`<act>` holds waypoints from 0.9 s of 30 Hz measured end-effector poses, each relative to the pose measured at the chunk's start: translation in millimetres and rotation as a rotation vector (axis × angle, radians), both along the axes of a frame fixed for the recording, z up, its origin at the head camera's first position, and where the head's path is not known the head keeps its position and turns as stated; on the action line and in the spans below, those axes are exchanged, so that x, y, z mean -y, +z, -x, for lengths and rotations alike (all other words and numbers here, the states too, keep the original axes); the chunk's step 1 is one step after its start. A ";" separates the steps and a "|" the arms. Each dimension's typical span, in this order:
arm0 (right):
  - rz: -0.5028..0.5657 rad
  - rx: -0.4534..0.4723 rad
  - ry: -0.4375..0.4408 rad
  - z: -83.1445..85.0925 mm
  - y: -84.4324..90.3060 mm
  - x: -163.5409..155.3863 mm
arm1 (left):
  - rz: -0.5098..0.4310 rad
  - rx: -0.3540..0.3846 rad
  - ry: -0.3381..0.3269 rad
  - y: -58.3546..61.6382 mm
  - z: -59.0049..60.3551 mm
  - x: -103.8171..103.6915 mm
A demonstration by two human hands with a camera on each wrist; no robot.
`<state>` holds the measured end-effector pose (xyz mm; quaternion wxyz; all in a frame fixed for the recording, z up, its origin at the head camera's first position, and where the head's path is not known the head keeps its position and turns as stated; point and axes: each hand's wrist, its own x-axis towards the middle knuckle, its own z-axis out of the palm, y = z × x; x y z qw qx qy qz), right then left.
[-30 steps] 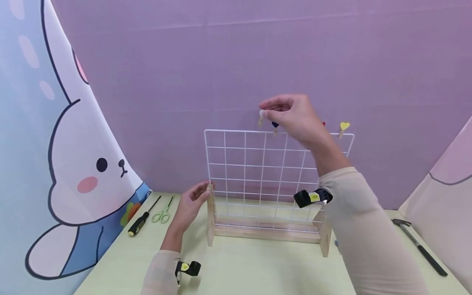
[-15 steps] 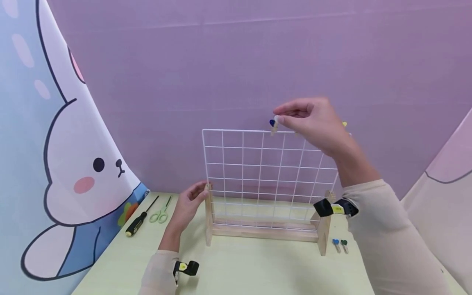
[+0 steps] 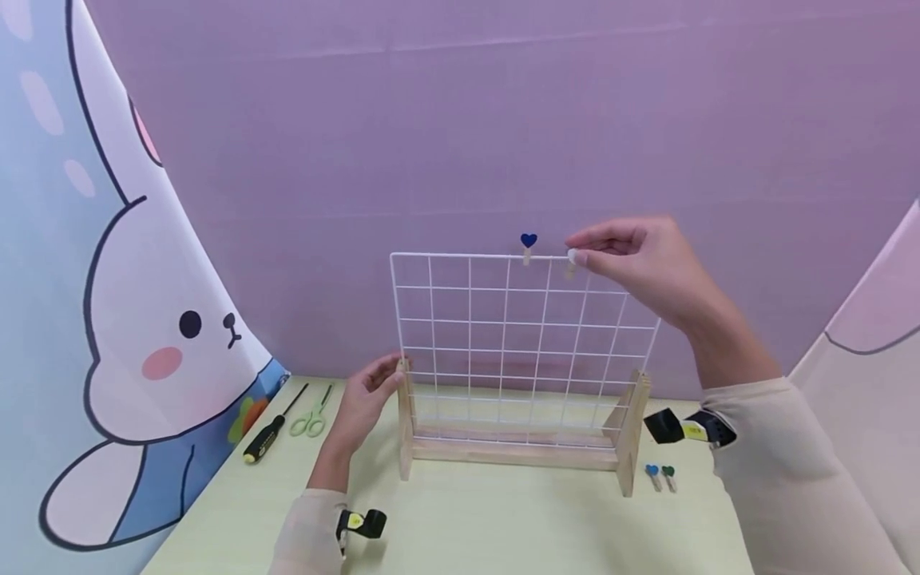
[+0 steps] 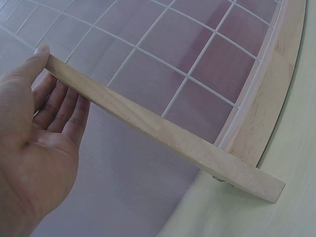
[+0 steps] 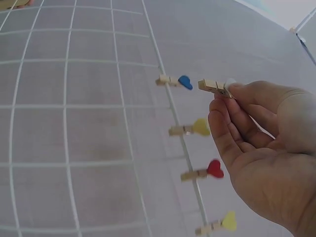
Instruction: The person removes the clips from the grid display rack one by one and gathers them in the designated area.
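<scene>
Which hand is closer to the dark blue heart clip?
The right. The right hand pinches a white-topped clip beside the dark blue heart clip, not touching it; the left hand is lower down, holding the left wooden post.

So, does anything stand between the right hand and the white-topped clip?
Nothing visible: the right hand pinches the white-topped clip. The right wrist view shows the blue heart clip nearby, apart from it.
</scene>
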<state>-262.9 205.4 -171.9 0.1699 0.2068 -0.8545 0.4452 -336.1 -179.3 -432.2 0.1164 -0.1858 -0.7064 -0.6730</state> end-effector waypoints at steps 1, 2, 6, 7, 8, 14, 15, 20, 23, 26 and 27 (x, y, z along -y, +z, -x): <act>0.004 0.004 0.001 -0.2 -2.5 -2.6 | -0.003 0.002 0.000 -0.2 -0.1 0.3; 0.007 0.009 -0.001 -0.6 -5.1 -5.4 | -0.003 0.001 -0.001 -0.4 -0.2 0.6; -0.009 0.021 -0.029 -3.0 -16.4 -18.0 | -0.006 0.007 -0.005 -1.1 0.0 1.5; -0.016 0.025 -0.036 -3.9 -19.3 -21.1 | -0.004 0.009 -0.004 -1.2 0.1 1.8; -0.024 0.027 -0.045 -4.7 -22.1 -24.2 | -0.003 0.011 -0.003 -1.1 0.3 2.0; -0.062 0.026 -0.039 -8.4 -38.4 -39.6 | 0.009 0.021 0.012 1.0 -0.9 3.1; -0.072 0.028 -0.039 -9.0 -41.2 -41.6 | 0.009 0.023 0.011 1.4 -1.3 3.2; -0.102 0.082 -0.071 -10.5 -57.2 -51.4 | 0.009 0.026 0.005 2.3 -2.8 4.1; -0.120 0.084 -0.059 -9.9 -68.5 -59.1 | 0.010 0.021 0.002 1.7 -3.0 4.6; -0.135 0.075 -0.042 -9.8 -79.1 -66.8 | 0.006 0.020 -0.001 0.8 -2.9 4.3; -0.141 0.070 -0.036 -10.0 -82.6 -69.4 | 0.005 0.020 -0.001 0.7 -3.1 4.2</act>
